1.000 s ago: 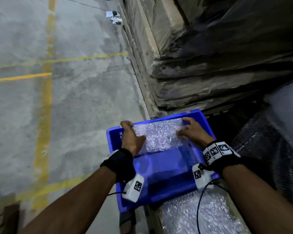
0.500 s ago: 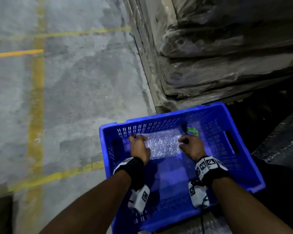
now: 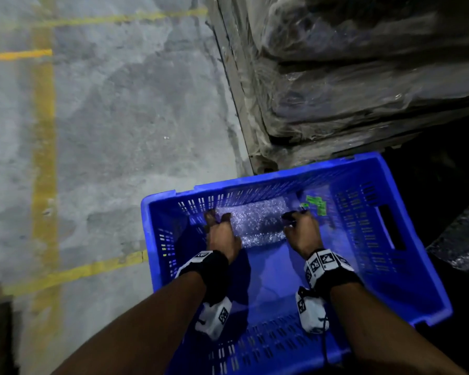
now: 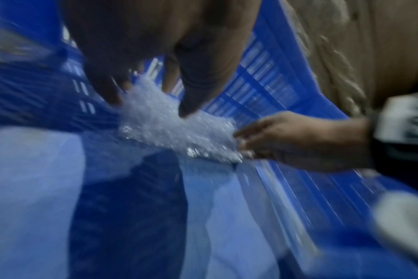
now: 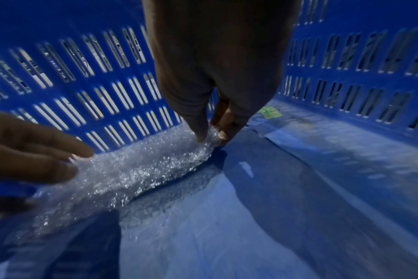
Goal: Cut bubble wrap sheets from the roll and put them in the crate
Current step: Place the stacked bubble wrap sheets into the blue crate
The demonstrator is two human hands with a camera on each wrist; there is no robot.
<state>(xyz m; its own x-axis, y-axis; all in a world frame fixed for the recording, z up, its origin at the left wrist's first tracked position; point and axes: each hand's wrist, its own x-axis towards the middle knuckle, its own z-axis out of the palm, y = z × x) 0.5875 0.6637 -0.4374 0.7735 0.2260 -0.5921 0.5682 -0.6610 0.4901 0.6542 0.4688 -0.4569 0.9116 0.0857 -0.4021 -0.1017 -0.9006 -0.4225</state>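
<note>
Lying low against the far wall of the crate (image 3: 428, 307), the sheet (image 3: 255, 223) is being held at its two ends, its near part trailing flat over the floor of the crate. The left hand (image 3: 220, 231) is pinching the left end between thumb and fingers; the right hand (image 3: 301, 231) is pinching the right end with curled fingertips, plain in the right wrist view, where thumb and forefinger are closing on the crinkled edge. Holding both ends apart is keeping the sheet stretched, so it is probably being laid out flat rather than dropped in a heap. Both forearms are reaching down over the near rim, wrists well inside the walls.

A green label (image 3: 316, 203) is lying on the crate floor just right of the right hand. Beyond the crate a wrapped stack (image 3: 363, 77) is standing at the far right, and grey floor (image 3: 119, 117) with yellow lines is spreading to the left.

Compared with a second ago, the sheet is sitting much deeper: then it was spanning the top of the crate near the rim, and now it is down at the bottom, the hands having followed it in. The view has also closed in on the crate, and the label is now showing.
</note>
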